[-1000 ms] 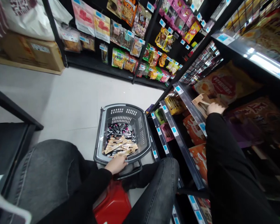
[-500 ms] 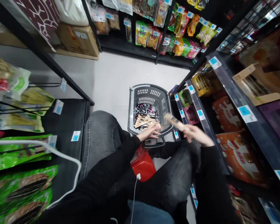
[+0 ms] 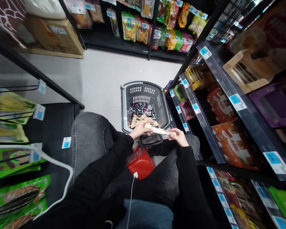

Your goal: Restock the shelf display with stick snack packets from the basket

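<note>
Between my two hands, a long slim snack packet (image 3: 158, 129) in a pale cream wrapper lies almost level over the near rim of a grey plastic shopping basket (image 3: 146, 85). Its left end is pinched by my left hand (image 3: 142, 127). My right hand (image 3: 178, 136) grips its right end with thumb and fingers. Inside the basket are several small dark packets (image 3: 141, 109) with pink marks, and several tan slim packets (image 3: 137, 120) nearer me. My left hand partly covers the tan ones. The basket's black handle (image 3: 150, 140) is folded toward me.
A red glossy object (image 3: 141, 162) with a white cable sits between my legs. Shelves of boxed snacks (image 3: 228, 140) stand close on the right. Green snack bags (image 3: 19, 200) hang at the left. A cardboard box (image 3: 53, 36) rests on the floor at the back left.
My right hand has come left from beside the shelf with the packet, which has turned nearly level. My left hand, earlier spread over the basket, now holds its other end. The view has shifted right.
</note>
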A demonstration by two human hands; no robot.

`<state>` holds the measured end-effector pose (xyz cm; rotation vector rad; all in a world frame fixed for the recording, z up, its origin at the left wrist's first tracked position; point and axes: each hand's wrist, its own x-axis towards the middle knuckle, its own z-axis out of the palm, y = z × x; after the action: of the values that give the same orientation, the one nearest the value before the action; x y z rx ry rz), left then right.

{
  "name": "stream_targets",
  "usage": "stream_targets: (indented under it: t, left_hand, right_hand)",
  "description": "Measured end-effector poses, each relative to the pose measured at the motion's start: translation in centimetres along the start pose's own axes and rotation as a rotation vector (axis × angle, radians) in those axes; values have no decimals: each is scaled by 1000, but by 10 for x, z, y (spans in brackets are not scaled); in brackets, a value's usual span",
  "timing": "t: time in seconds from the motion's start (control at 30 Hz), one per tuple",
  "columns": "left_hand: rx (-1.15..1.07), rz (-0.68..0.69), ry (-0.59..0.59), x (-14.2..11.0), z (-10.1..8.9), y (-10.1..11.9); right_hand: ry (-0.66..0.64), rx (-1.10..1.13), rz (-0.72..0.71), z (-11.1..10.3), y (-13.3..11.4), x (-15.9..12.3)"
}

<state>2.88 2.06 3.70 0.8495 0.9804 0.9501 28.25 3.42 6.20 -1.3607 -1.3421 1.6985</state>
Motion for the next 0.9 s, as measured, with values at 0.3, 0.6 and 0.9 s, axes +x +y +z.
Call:
stream_targets:
  t: [0.3,0.6,0.9]
  left_hand:
    - [149,-155,9,0,-8,-2]
    - [173,-74,88,-3,-2,1]
    - [128,-139,106,0,-3,-3]
  right_hand:
    - [-33,-241,-22,11,3,-3]
    - [-1,-346,-80,11,8,1]
    - [6,-460,-206,17,8,2]
